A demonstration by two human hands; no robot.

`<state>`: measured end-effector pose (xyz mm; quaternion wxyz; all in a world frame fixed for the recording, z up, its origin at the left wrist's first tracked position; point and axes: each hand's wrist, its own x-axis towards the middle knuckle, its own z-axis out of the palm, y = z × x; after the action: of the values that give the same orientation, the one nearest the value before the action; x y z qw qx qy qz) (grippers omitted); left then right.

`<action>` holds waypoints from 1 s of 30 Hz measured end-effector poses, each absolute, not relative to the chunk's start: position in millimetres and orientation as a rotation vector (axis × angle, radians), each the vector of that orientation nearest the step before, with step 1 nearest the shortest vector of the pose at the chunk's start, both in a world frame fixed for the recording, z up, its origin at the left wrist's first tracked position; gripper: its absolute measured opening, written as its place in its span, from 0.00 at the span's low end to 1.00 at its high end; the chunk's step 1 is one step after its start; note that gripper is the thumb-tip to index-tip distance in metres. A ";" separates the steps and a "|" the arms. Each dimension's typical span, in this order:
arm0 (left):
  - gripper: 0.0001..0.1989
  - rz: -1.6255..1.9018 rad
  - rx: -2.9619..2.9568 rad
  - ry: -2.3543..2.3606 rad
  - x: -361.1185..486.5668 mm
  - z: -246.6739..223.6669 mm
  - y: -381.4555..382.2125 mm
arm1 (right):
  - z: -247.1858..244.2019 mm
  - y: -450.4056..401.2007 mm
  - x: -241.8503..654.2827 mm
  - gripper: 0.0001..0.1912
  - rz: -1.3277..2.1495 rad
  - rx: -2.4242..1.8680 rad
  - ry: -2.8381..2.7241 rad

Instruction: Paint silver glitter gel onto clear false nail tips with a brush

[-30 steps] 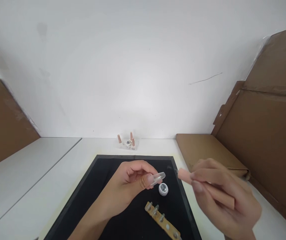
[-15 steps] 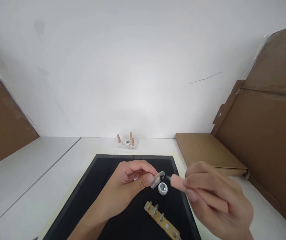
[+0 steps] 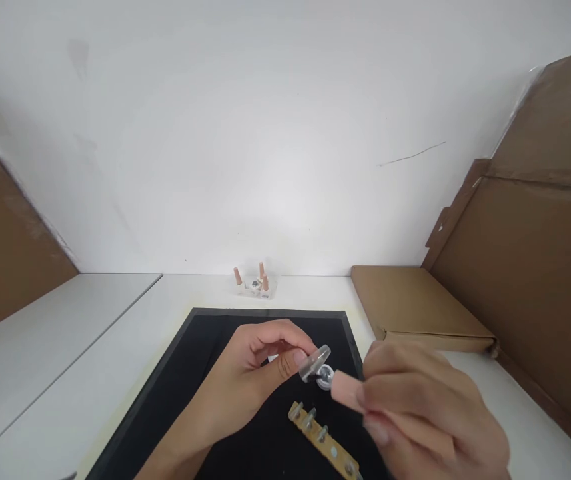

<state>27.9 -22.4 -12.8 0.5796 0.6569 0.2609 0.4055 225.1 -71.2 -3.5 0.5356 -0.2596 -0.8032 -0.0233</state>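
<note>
My left hand (image 3: pixel 260 367) pinches a small clear nail tip (image 3: pixel 316 363) between thumb and fingertips, above the black mat. On the right, my right hand (image 3: pixel 430 407) is closed on a pink-capped brush (image 3: pixel 348 391), its dark bristle end close to the underside of the nail tip; whether they touch is hard to tell. Partly behind the brush and tip sits a small round white jar (image 3: pixel 324 377). Nearer me, a yellowish strip (image 3: pixel 325 443) lies slanted on the mat with several clear tips standing on it. Something white shows behind my left thumb.
A clear holder (image 3: pixel 270 292) with pink-capped bottles stands at the back by the white wall. The black mat (image 3: pixel 270 312) covers the middle of the white table. A flat cardboard box (image 3: pixel 415 303) lies at the back right, and brown cardboard panels flank both sides.
My right hand has moved slightly left and down with the brush, whose end is now lower against the nail tip. The nail tip is turned a little; my left hand has barely moved.
</note>
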 end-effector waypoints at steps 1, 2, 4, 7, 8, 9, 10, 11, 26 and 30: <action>0.07 0.958 1.549 0.608 26.8 -13.4 -23.6 | -3.2 -69.5 228.1 0.07 -0.049 -0.630 -1.899; 0.07 0.967 1.564 0.605 25.6 -14.2 -24.6 | -3.4 -68.0 231.3 0.08 -0.046 -0.644 -1.879; 0.07 0.979 1.593 0.605 24.0 -15.7 -26.0 | -4.9 -66.3 236.1 0.10 -0.056 -0.653 -1.843; 0.07 0.999 1.632 0.625 24.5 -16.6 -26.0 | -7.4 -68.5 236.2 0.08 -0.018 -0.654 -1.796; 0.07 1.010 1.645 0.639 25.4 -16.4 -25.6 | -7.6 -70.2 234.4 0.07 0.008 -0.658 -1.791; 0.07 1.017 1.661 0.657 26.4 -16.0 -25.1 | -7.3 -72.0 232.2 0.06 0.033 -0.661 -1.805; 0.08 1.023 1.678 0.674 27.4 -15.5 -24.7 | -6.6 -73.4 230.2 0.05 0.028 -0.632 -1.847; 0.08 1.028 1.696 0.688 28.2 -15.0 -24.5 | -5.5 -74.2 228.6 0.04 0.014 -0.611 -1.897; 0.08 1.052 1.803 0.732 30.3 -10.3 -26.4 | -4.1 -71.7 227.8 0.04 0.070 -0.570 -1.882; 0.08 1.068 1.838 0.749 31.0 -10.5 -28.0 | -0.6 -70.7 224.5 0.07 0.016 -0.611 -1.885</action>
<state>31.0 -28.0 -10.5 0.4293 0.7366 0.3000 0.4280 224.5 -70.7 -0.6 0.5479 -0.2578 -0.7958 0.0067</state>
